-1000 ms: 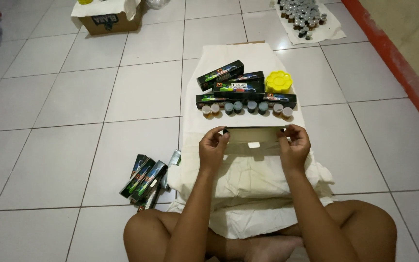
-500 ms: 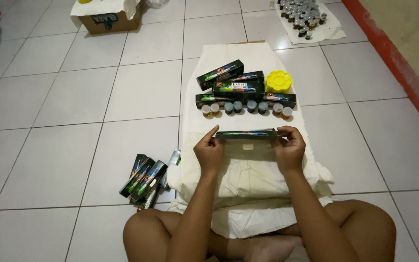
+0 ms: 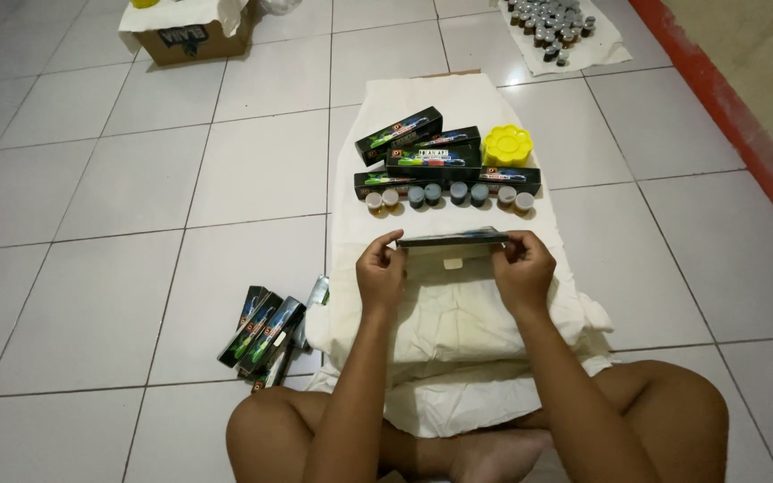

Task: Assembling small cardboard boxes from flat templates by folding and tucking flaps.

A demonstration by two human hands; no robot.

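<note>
I sit on the floor with a white cloth (image 3: 458, 313) spread in front of my legs. My left hand (image 3: 381, 271) and my right hand (image 3: 522, 268) each grip one end of a long dark flat box (image 3: 451, 239), held level above the cloth. Just beyond it lies a row of several small paint pots (image 3: 447, 194). Behind the pots lie three dark boxes (image 3: 429, 154) with colourful print, and a yellow flower-shaped palette (image 3: 505, 145) sits to their right.
A pile of several more dark boxes (image 3: 262, 334) lies on the white tiles by my left knee. A cardboard box (image 3: 191, 36) stands at the far left. Many small pots (image 3: 549, 22) sit on a cloth at the far right. A red strip (image 3: 726, 116) runs along the wall.
One second ago both hands held the box with its pale inner side up. It has since been turned and now shows its dark side, flattened between my hands.
</note>
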